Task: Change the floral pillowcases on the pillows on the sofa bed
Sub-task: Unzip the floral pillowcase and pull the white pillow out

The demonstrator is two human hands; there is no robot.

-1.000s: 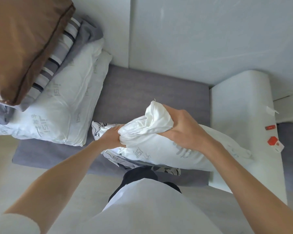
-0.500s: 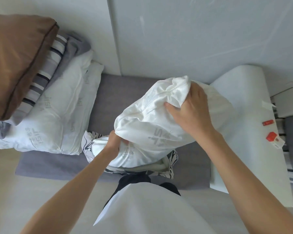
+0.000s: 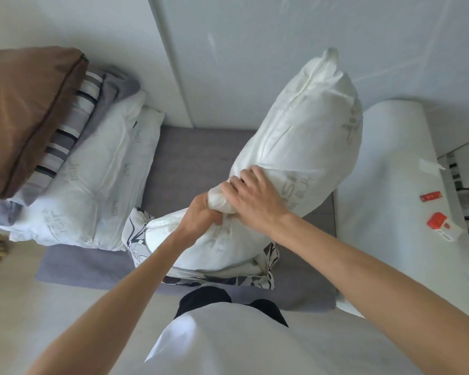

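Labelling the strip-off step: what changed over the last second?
The white inner pillow rose from lying low to standing nearly upright, most of it now out of the black-and-white floral pillowcase. The right hand shifted from its top end to its bunched middle; the left hand kept gripping beside it. The left-side pillow stack stayed put.

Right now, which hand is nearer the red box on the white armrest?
Right. The right hand grips the pillow on the side toward the red box; the left hand grips it farther away, beyond the right hand.
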